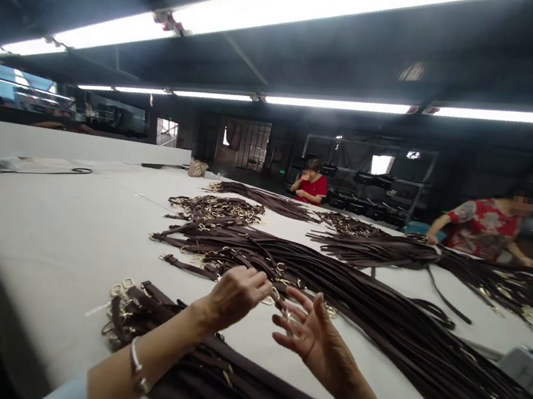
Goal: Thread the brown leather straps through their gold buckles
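Note:
My left hand [238, 297] is closed, its fingers curled together above the table; whatever may be in them is hidden. Facing it, my right hand [309, 336] is open, with palm turned inward and fingers apart. Gold-coloured metal fittings show close to the fingertips of both hands, but I cannot tell whether they are touched. Below my forearms lies a bundle of dark brown straps [237, 384] with gold clasps bunched at its left end. Just beyond my hands is a long pile of dark straps [354, 287] with gold hardware.
A white-topped table [55, 220] stretches ahead. Farther back lie a heap of straps with gold clips [224, 208] and more strap bundles. A grey box [532, 373] stands at right. One person in red [313, 187] is across the table; another [487, 228] handles straps at right.

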### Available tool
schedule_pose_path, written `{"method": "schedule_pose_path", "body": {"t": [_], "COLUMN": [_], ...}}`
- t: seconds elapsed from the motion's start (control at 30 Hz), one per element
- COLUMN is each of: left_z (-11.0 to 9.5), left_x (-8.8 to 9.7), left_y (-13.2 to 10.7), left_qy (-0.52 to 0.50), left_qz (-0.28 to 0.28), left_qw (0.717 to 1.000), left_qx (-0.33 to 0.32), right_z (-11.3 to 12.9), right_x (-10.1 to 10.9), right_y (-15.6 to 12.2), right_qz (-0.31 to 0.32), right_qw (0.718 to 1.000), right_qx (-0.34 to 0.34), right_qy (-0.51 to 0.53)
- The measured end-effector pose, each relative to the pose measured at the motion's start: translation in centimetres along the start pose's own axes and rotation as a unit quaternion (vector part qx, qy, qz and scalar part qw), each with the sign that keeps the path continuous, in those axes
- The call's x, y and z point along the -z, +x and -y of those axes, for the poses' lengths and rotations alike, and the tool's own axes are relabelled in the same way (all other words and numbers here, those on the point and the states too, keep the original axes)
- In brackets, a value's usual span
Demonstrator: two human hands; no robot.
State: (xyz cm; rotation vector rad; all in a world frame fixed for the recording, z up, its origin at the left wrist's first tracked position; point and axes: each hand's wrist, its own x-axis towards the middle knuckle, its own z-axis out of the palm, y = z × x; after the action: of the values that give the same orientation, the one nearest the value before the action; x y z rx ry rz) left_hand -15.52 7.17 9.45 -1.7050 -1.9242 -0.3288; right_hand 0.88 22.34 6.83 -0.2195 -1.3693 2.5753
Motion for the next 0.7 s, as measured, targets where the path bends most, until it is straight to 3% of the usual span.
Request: {"method": "schedule_pose_path", "body": {"t": [0.07, 0.13, 0.23, 0.33, 0.4, 0.5, 0.53, 0.6, 0.67, 0.7], "left_z": [-2.8, -4.9, -7.2, -9.9, -12.2, -15.6, -16.5, -17.6, -17.7, -17.4], "left_x": [0.6, 1.1, 1.7, 1.2, 0.2, -1.5, -1.9, -1.9, -1.0, -0.3], "left_y": [-1.0, -2.1, -4.0, -6.6, -8.3, -9.8, -9.8, -9.0, -7.7, -6.9], "left_qy": [0.004, -0.019, -0.155, -0.35, -0.467, -0.633, -0.688, -0.787, -0.851, -0.867], "left_qz": [-0.026, -0.055, -0.105, -0.181, -0.175, -0.064, -0.033, -0.021, -0.064, -0.091], "left_qw": [0.998, 0.995, 0.982, 0.915, 0.852, 0.742, 0.689, 0.551, 0.404, 0.347], "left_qx": [-0.065, -0.083, -0.028, 0.083, 0.159, 0.21, 0.226, 0.277, 0.33, 0.346], "right_z": [-0.1, -0.8, -2.0, -2.1, -1.7, -1.4, -1.6, -2.5, -3.8, -4.4], "right_x": [-1.4, -1.8, -1.1, -0.3, 0.1, 0.1, 0.1, 0.4, 1.2, 1.8], "right_y": [-2.2, -4.1, -6.4, -8.4, -9.7, -11.4, -11.9, -12.7, -13.3, -13.6], "right_qz": [-0.001, -0.006, -0.013, -0.018, -0.018, -0.016, -0.012, 0.002, 0.013, 0.02], "right_qw": [1.0, 0.997, 0.992, 0.992, 0.994, 0.996, 0.997, 0.998, 0.996, 0.993], "right_qx": [-0.022, -0.066, -0.102, -0.09, -0.079, -0.062, -0.054, -0.041, -0.051, -0.065], "right_qy": [0.008, -0.029, -0.079, -0.082, -0.078, -0.063, -0.053, -0.043, -0.073, -0.102]}}
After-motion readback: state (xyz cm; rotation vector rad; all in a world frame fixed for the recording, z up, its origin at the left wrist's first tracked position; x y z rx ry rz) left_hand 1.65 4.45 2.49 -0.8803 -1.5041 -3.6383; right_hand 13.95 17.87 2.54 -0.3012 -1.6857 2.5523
